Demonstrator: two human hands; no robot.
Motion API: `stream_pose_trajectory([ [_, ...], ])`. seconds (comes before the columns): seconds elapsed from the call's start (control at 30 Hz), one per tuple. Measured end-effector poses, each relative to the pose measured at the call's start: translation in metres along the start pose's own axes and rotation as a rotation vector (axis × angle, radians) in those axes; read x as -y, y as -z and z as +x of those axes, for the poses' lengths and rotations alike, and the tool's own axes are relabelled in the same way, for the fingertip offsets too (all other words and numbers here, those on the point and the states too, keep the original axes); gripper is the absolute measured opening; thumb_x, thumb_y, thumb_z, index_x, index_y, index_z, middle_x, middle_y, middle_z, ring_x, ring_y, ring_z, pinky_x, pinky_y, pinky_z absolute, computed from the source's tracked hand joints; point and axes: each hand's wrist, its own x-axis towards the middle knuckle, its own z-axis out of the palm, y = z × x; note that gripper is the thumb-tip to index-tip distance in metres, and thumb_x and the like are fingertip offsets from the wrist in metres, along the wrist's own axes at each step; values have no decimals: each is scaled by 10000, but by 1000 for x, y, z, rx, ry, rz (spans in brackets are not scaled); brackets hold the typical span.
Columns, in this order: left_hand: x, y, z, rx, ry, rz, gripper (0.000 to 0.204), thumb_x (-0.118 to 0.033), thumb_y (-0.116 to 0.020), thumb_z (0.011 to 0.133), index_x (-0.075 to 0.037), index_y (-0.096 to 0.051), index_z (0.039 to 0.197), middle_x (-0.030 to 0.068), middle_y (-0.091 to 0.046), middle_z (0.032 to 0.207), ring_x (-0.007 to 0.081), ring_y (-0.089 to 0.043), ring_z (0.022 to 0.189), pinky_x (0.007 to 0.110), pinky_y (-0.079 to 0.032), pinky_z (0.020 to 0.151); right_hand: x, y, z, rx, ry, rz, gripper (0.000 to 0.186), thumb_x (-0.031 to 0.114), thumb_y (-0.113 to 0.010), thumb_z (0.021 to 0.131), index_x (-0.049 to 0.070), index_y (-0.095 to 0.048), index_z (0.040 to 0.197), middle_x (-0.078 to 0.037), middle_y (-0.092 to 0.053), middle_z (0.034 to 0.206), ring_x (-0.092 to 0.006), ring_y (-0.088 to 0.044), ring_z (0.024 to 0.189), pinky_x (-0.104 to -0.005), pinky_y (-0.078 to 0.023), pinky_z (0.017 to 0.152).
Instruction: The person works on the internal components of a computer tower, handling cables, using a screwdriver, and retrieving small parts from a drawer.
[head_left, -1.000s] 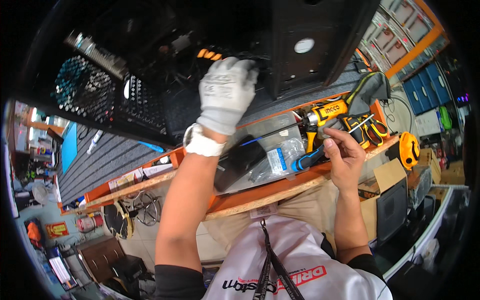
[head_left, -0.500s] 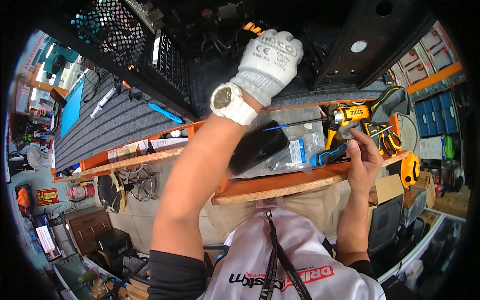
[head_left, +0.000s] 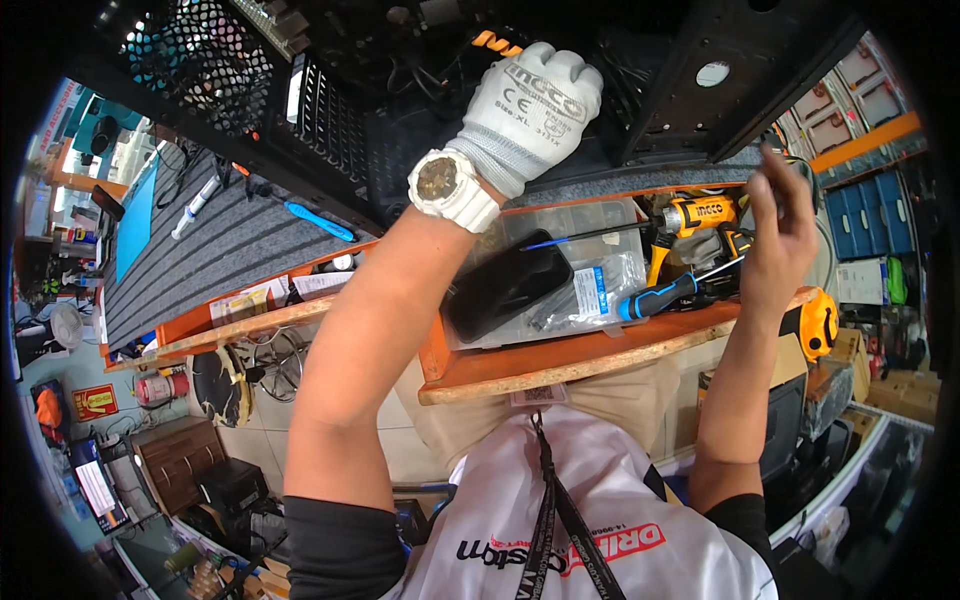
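My left hand point(head_left: 535, 110), in a white knit glove with a white watch above the wrist, reaches into an open black computer case point(head_left: 690, 90). Its fingers curl downward over the dark inside, and whatever lies under them is hidden. My bare right hand point(head_left: 785, 225) is raised over the right end of an open drawer point(head_left: 560, 372), close to the case's corner. Its thumb and fingers are drawn together, slightly blurred; anything between them is too small to make out. Beside it lie a yellow power tool point(head_left: 700, 213) and a blue-and-black screwdriver handle point(head_left: 660, 297).
The drawer also holds a black phone point(head_left: 510, 293) and a plastic bag with a blue label point(head_left: 595, 290). On the ribbed grey mat point(head_left: 265, 215) are a blue tool point(head_left: 320, 222) and a syringe point(head_left: 197, 205). A yellow tape measure point(head_left: 818, 325) sits at the drawer's right.
My right hand has moved up and to the right, from over the tools toward the case's corner. My gloved left hand stays inside the case, nearly in the same place.
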Motion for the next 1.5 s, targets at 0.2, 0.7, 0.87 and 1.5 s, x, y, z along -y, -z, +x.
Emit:
stream_pose_trajectory([
  [0.2, 19, -1, 1, -88, -231, 68, 229, -246, -830, 937, -151, -841, 1146, 9, -811, 1025, 247, -780, 935, 388, -672, 781, -26, -19, 65, -123, 47, 139, 599, 219, -889, 1033, -18, -624, 1515, -170, -704, 1408, -222, -649, 1381, -379, -557, 1142],
  [0.7, 24, -10, 4, -140, -209, -136, 274, -243, -880, 956, -117, -813, 1189, 60, -842, 1009, 274, -810, 926, 393, -653, 793, -69, -20, 54, -56, 36, 197, 491, 117, -759, 1119, -27, -571, 1550, -151, -707, 1468, -204, -697, 1330, -341, -541, 1148],
  [0.87, 16, 4, 5, -100, -199, -227, 190, -102, -783, 878, -66, -788, 1065, 88, -747, 942, 302, -721, 873, 429, -614, 758, -67, -22, 54, -83, 42, 226, 509, 119, -806, 1084, -35, -590, 1519, -157, -713, 1421, -212, -706, 1310, -347, -551, 1154],
  [1.5, 7, 12, 3, -59, 23, -372, 175, -162, -818, 942, -87, -757, 1088, 151, -784, 934, 372, -762, 903, 496, -616, 812, -71, -16, 55, -50, 57, 284, 542, 132, -834, 1055, -43, -602, 1513, -184, -713, 1426, -247, -706, 1341, -377, -556, 1176],
])
